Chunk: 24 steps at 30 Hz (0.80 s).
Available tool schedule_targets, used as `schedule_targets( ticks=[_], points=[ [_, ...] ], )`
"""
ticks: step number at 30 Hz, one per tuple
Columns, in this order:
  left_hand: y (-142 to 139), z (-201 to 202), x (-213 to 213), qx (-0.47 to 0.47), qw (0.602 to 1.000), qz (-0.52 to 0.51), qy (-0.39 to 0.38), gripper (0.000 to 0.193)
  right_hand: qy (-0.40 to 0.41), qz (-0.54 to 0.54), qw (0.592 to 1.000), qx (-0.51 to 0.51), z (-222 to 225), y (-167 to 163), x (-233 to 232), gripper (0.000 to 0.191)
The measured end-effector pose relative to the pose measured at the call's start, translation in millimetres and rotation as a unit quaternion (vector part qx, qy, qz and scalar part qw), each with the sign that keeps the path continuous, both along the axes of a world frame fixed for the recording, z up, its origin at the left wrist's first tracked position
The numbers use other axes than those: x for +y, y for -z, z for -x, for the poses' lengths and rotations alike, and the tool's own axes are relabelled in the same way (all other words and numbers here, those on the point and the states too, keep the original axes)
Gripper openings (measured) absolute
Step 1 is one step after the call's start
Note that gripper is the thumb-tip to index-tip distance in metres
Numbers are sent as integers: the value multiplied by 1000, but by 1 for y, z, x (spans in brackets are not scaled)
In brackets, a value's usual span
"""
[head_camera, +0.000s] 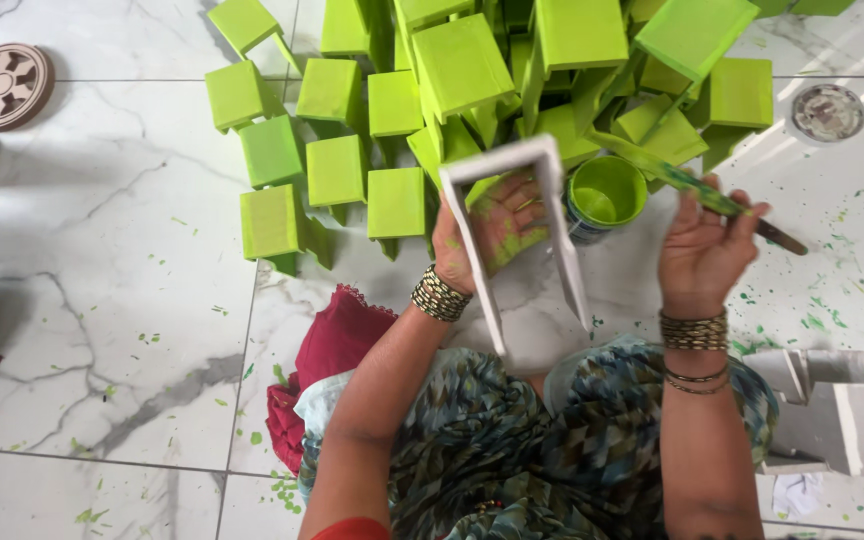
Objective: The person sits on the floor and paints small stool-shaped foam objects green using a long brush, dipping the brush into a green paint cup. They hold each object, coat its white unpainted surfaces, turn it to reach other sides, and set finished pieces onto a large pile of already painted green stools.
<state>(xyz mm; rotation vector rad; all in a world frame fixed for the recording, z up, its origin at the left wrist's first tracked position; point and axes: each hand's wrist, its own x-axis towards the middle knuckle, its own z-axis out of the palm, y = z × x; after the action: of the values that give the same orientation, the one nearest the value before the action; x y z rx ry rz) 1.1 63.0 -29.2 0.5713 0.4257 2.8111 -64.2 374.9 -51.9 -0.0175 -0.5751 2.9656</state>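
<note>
- I am holding an unpainted white stool frame in my left hand, my paint-smeared fingers wrapped around it from behind, so that hand is closed on the piece.
- The frame is standing tilted in front of me, its flat top turned away toward the green pile and its two long legs running back down toward my lap; that long axis is pointing almost straight at my body.
- My right hand is gripping a green-coated paintbrush, closed around its handle, with the bristle end slanting up and left toward the paint can.
- The brush hand is sitting just to the right of the frame, near it but not touching, so the right-hand leg is the closer one to the bristles.
- The open can of green paint is resting on the floor between my two hands, just beyond them.
- Finished green stools are lying heaped farther out on the marble floor.
</note>
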Motion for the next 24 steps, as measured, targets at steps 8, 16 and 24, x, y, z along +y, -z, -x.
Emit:
schedule_targets(
  ticks=[8,16,24],
  points=[
    [27,20,-15,-68,996,-56,33,104,46,91,991,-81,8,44,33,42],
    [37,23,-14,-56,994,-84,47,96,36,61,995,-73,9,48,34,40],
    [44,30,-15,-98,991,-87,27,95,44,36,996,-73,9,52,38,41]
  ],
)
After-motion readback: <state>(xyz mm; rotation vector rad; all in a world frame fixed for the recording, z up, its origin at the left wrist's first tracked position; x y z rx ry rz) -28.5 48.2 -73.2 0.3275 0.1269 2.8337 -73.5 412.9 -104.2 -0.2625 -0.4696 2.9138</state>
